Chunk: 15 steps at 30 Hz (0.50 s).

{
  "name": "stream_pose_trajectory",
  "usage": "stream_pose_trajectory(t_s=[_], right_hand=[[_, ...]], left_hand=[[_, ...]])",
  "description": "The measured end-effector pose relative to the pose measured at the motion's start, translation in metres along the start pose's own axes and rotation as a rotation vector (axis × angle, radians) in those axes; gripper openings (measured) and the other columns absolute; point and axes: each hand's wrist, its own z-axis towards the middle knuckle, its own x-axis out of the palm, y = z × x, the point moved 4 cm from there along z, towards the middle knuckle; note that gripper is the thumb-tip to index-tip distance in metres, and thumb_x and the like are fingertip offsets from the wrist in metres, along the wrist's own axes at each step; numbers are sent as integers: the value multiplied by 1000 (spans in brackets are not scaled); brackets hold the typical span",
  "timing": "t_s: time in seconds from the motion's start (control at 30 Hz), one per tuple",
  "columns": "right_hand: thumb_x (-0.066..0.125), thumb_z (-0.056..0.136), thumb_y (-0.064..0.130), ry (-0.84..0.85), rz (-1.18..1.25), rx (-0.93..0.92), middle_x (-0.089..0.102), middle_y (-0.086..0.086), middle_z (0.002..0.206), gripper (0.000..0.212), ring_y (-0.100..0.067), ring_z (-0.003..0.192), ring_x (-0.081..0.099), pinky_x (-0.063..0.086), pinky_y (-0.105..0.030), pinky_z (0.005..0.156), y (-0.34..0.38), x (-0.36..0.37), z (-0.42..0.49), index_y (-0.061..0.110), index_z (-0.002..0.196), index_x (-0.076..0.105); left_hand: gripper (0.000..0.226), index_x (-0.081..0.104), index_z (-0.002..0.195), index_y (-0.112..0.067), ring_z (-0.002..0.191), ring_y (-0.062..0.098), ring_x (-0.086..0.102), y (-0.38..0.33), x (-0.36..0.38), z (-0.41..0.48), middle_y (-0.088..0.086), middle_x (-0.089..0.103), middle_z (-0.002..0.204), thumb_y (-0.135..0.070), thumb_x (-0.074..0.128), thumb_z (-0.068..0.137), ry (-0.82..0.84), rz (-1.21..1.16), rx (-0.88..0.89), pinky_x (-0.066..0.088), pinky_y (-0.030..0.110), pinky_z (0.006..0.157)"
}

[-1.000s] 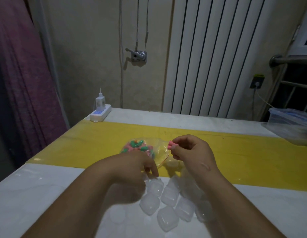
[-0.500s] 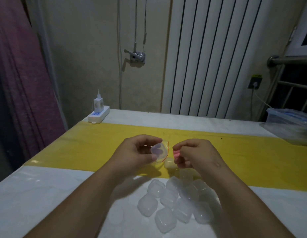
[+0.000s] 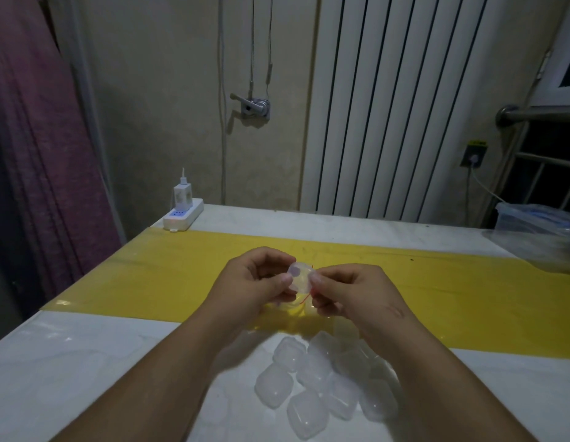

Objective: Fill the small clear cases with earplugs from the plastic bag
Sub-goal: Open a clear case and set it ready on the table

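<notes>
While both hands meet over yellow strip (image 3: 150, 275), small clear case (image 3: 301, 279) sits pinched between them, lifted off tabletop (image 3: 86, 362). Left hand (image 3: 258, 282): thumb and curled fingers grasp case's left edge. Right hand (image 3: 354, 295): fingertips grip its right edge. Case contents unclear, only faint purplish spot. Plastic bag (image 3: 293, 309) mostly hidden under hands, red seal line peeking out; earplugs not discernible. Pile of cases (image 3: 309, 387) near wrists, partly covered by right forearm.

two bare forearms reaching forward and converging; left hand (image 3: 258, 282) and right hand (image 3: 354, 295) raised side by side, fingers curled, thumbs and forefingers pinching one small clear case (image 3: 301, 277) between them.
</notes>
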Motion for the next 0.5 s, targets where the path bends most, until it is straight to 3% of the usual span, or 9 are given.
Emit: stream_pose_trajectory(t_s=[0.27,0.5], right_hand=[[65,88,2,13,38,7,62,-9,61,13,-16,57,57,51,-25,57,1,4,-1,4,80,75],[68,87,3,-30,-54,-49,66,-9,63,10,-16,59,61,53,-25,58,2,4,-2,6,82,76]], left_hand=[[32,70,104,-11,74,19,69,2,4,1,8,73,85,12,52,92,43,-37,1,60,28,71],[29,69,94,-15,87,18,68,-1,5,-1,6,74,96,10,72,78,38,118,50,55,28,69]])
